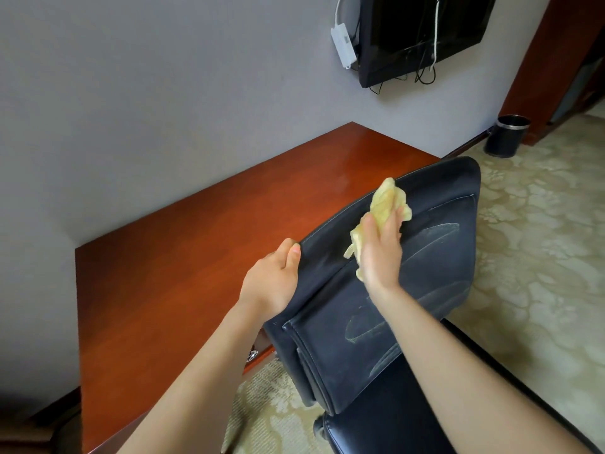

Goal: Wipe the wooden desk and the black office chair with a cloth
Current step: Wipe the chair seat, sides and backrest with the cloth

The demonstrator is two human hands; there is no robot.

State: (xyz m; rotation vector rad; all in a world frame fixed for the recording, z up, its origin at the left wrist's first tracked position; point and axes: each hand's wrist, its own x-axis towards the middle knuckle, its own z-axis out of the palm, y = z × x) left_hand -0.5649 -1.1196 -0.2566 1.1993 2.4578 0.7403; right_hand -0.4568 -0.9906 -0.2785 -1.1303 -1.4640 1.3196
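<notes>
The black office chair (442, 221) stands pushed up to the wooden surface (196, 250), its backrest tipped towards the person and its top edge lying against the near rim of the wood. The left grip (271, 276) is curled over the backrest's left corner, fingers hooked round the padded edge and thumb on the near side, holding the chair. The right grip (381, 253) is closed round a crumpled yellow cloth (386, 201) and presses it flat against the upper part of the backrest; one bunch of the cloth sticks out above the fingers and a smaller tail hangs out by the heel of the hand. Pale curved smears (435, 237) show on the dark leather just right of the cloth and again lower down. The seat (393, 417) shows below the backrest, between the two bare forearms. The surface is a glossy reddish brown and sits against a grey wall (131, 93). Higher on that wall hangs a dark screen (422, 31), with a white box (343, 45) and loose cables beside and beneath it. A black bin (507, 136) with a metal rim stands on the pale patterned carpet (540, 240), near the wall and well apart from the chair.
</notes>
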